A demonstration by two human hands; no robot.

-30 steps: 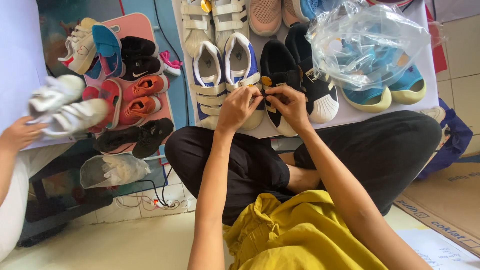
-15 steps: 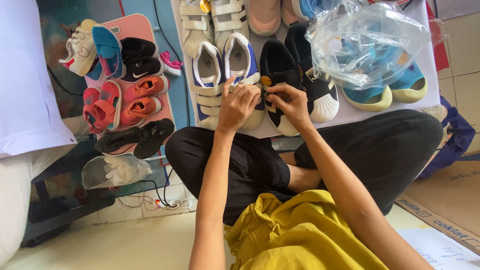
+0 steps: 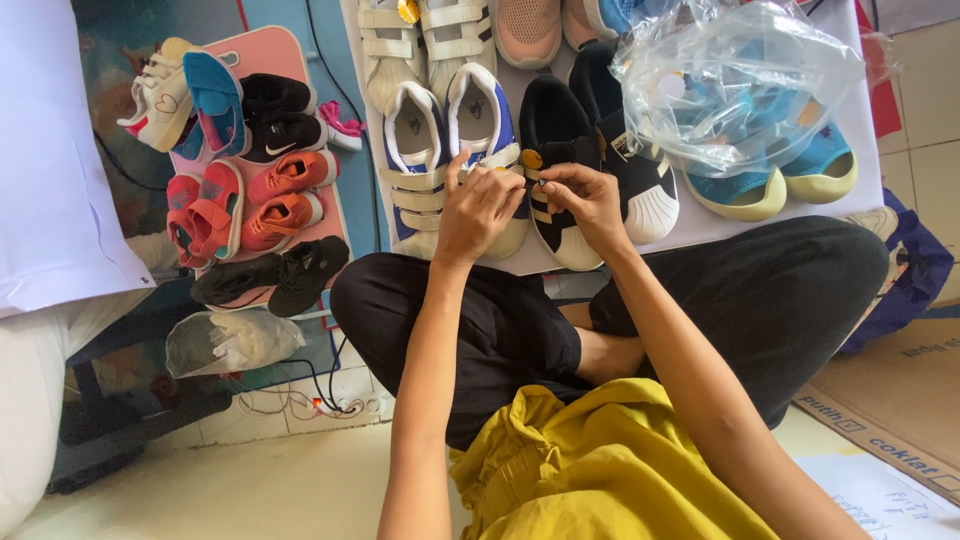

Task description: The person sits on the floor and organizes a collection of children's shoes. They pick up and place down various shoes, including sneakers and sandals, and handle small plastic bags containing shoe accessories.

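Head camera looks down on a small tag [image 3: 531, 160], round and orange, pinched between my two hands over the black shoe with white stripes [image 3: 556, 175], which lies on the white sheet [image 3: 700, 222] just past my crossed legs. My left hand [image 3: 478, 205] is closed, fingertips bunched at the thin tie between the blue and white strap shoe [image 3: 480, 130] and the black one; my right hand [image 3: 587, 200] is closed too, gripping the tie from the other side. Compared with a second ago, both hands sit in nearly the same spot, only tightened a little at the fingertips, so the fiddling with the tag goes on without much progress to see.

What has changed is off to my left: another person's hand, which held a pale shoe beside the pink board [image 3: 290, 60] a second ago, is gone from view along with that shoe. Only a white sleeve [image 3: 60, 180] fills that edge. On the board remain the red sandals [image 3: 212, 205], black sneakers [image 3: 275, 105] and black sandals [image 3: 270, 275]. To my right, a crumpled clear plastic bag [image 3: 735, 85] covers turquoise shoes with yellow soles [image 3: 775, 180].
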